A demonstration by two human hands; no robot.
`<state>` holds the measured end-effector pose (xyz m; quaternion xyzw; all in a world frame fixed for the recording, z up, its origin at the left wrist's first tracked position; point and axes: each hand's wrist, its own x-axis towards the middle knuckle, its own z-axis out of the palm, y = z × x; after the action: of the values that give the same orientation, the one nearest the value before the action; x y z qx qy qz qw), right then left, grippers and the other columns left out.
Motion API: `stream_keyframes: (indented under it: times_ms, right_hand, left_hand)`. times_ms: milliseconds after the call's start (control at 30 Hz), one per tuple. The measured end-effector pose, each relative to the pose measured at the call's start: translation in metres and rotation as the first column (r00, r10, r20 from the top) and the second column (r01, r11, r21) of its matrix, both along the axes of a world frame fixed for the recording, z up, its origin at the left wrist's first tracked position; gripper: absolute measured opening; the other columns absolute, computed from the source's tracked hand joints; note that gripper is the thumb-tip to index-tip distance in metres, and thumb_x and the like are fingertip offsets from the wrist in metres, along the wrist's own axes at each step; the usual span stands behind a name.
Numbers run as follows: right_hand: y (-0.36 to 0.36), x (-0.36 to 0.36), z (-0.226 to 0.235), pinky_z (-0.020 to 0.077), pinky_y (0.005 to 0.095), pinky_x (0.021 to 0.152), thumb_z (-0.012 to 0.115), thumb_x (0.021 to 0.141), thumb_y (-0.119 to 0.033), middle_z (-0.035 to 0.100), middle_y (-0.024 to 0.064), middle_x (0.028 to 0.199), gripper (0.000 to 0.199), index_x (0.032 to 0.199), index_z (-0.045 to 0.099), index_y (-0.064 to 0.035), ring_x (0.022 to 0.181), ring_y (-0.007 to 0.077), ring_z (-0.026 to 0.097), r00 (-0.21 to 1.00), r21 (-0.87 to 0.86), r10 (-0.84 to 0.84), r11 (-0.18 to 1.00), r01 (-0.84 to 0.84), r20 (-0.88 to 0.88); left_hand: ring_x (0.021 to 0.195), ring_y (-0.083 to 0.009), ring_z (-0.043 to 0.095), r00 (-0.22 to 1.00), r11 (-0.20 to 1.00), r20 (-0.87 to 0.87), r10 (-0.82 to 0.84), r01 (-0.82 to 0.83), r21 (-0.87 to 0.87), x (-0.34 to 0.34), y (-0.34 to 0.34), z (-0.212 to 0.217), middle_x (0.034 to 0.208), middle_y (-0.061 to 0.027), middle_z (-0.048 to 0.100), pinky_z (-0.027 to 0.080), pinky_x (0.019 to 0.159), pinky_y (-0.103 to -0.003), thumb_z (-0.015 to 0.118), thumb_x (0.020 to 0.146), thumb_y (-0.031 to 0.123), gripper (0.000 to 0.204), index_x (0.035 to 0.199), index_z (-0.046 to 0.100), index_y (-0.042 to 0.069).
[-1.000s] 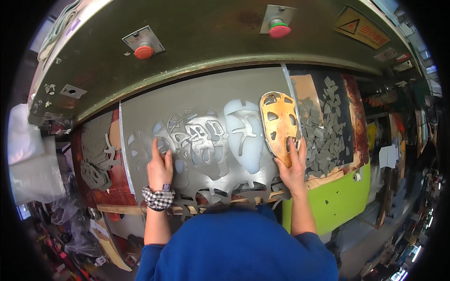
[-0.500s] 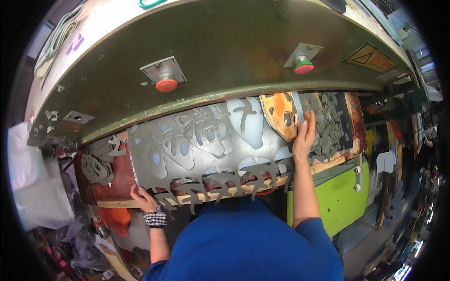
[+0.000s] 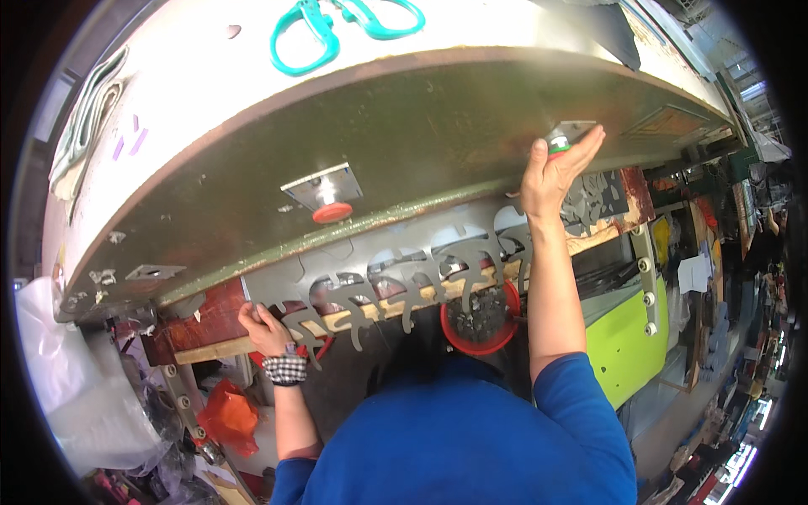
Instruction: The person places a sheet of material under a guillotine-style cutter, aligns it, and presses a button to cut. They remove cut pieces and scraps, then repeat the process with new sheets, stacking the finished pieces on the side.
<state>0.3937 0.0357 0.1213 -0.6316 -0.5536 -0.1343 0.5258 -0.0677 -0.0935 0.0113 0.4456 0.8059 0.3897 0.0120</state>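
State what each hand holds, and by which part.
The left hand grips the cut-out metal sheet at its lower left edge. The right hand holds nothing; its fingers press the button on the machine.

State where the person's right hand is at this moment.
In the head view, the right hand is raised at upper right against the green machine front, on the green and red button, above the cut metal sheet.

The left hand (image 3: 265, 328) sits low, fingers curled in a grip, forearm bent close to the body. The right hand (image 3: 551, 172) reaches high, arm extended, fingers straight, thumb spread.
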Motion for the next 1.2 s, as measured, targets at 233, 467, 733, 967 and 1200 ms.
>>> stream_keyframes:
  times_ms: [233,467,733,967,1200]
  right_hand:
    - [-0.11,0.043,-0.053,0.0364,0.0444,0.101,0.072,0.082,-0.03,0.052,0.0267,0.127,0.072,0.137,0.039,0.005,0.121,0.0358,0.047,0.934,-0.46,-0.356,0.829,0.318,0.004]
    - [-0.136,0.09,-0.145,0.0437,0.0301,0.058,0.065,0.09,-0.025,0.06,0.0047,0.062,0.028,0.082,0.064,0.0022,0.058,0.0112,0.051,0.756,-0.376,-0.099,0.904,-0.203,-0.647]
    - [-0.218,0.093,-0.108,0.0494,0.0361,0.075,0.067,0.083,-0.006,0.064,0.0119,0.083,0.013,0.093,0.066,0.0025,0.079,0.0249,0.06,0.929,-0.499,-0.238,0.864,0.069,-0.285]
    - [-0.096,0.056,-0.095,0.0356,0.0515,0.103,0.086,0.058,-0.028,0.047,0.0222,0.129,0.085,0.132,0.05,-0.0079,0.122,0.0464,0.036,0.941,-0.569,0.32,0.797,-0.202,0.114]
    - [-0.106,0.067,-0.084,0.0413,0.043,0.102,0.09,0.051,-0.017,0.051,0.0196,0.128,0.088,0.13,0.052,-0.007,0.122,0.0356,0.048,0.942,-0.518,0.216,0.793,-0.322,-0.255]
  left_hand:
    - [0.076,-0.0323,0.064,0.999,0.999,-0.037,-0.019,0.02,0.043,-0.003,-0.028,-0.003,0.086,-0.0186,0.065,0.049,0.069,-0.039,0.05,0.098,0.027,0.026,0.107,0.056,0.003]
    - [0.057,-0.0295,0.059,0.993,0.996,-0.073,-0.088,0.087,-0.02,-0.013,-0.026,-0.023,0.066,-0.0168,0.06,0.045,0.056,-0.04,0.044,0.1,0.031,0.035,0.084,0.056,0.002]
    - [0.061,-0.0129,0.049,0.963,0.999,0.266,0.043,-0.046,0.002,0.009,-0.09,-0.052,0.066,-0.0044,0.054,0.041,0.059,-0.029,0.037,0.102,0.025,0.035,0.078,0.046,0.001]
    - [0.074,-0.018,0.055,0.994,0.995,-0.045,0.095,-0.093,0.044,-0.013,-0.034,-0.026,0.086,-0.0083,0.059,0.047,0.07,-0.032,0.058,0.093,0.017,0.029,0.119,0.053,0.005]
    - [0.078,-0.011,0.058,0.897,0.939,0.285,-0.34,0.307,0.153,0.137,0.048,0.036,0.088,-0.0021,0.06,0.049,0.071,-0.025,0.057,0.09,0.005,0.026,0.115,0.058,0.006]
